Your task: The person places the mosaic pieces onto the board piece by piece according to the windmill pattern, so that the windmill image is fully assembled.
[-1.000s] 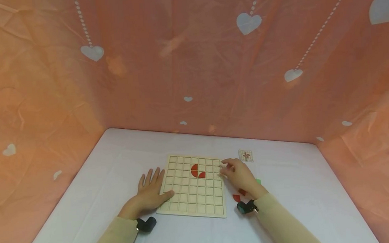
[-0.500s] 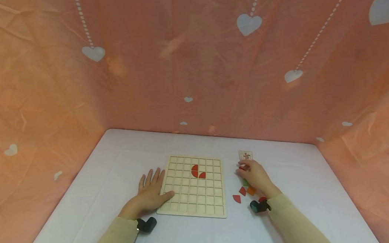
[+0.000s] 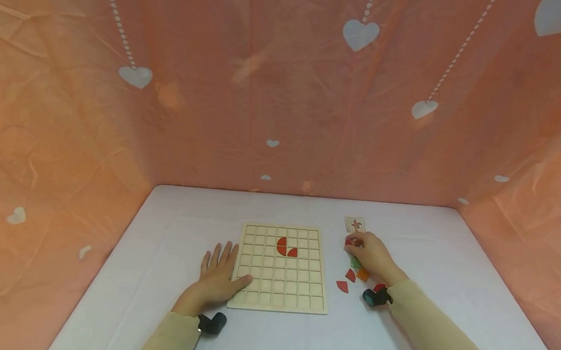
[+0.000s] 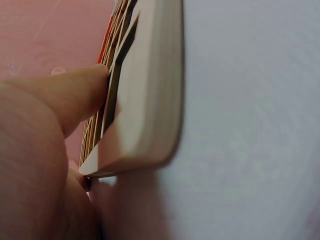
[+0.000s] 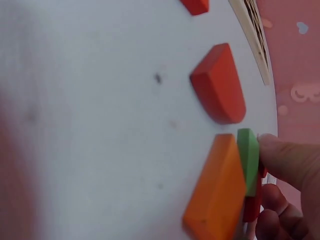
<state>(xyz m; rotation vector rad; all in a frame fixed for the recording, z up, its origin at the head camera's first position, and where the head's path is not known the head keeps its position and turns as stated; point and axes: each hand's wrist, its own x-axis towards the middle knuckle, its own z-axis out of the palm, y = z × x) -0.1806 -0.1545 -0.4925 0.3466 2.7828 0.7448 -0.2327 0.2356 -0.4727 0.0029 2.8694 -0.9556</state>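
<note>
My left hand point(image 3: 216, 281) lies with its fingers spread at the left edge of a wooden grid board point(image 3: 278, 290). In the left wrist view its thumb point(image 4: 82, 92) rests on the board's rim point(image 4: 150, 120). Red curved pieces point(image 3: 282, 246) sit in squares of the board, beside a red leaf-like piece point(image 3: 292, 253). Right of the board, my right hand point(image 3: 376, 256) pinches a red piece point(image 3: 349, 241) between thumb and fingers; its outline is mostly hidden. Close by lie a green piece point(image 5: 248, 160) and an orange piece point(image 5: 217, 190).
Red quarter-circle pieces point(image 3: 342, 286) lie between the board and my right forearm, and another red piece point(image 3: 379, 287) is by the wrist camera. A small pattern card point(image 3: 355, 223) lies beyond my right hand. Pink cloth point(image 3: 306, 114) surrounds the white table point(image 3: 200, 206).
My right hand has drawn back from the board's right edge to the loose pieces, and its fingers have closed on a red one. My left hand stays in place.
</note>
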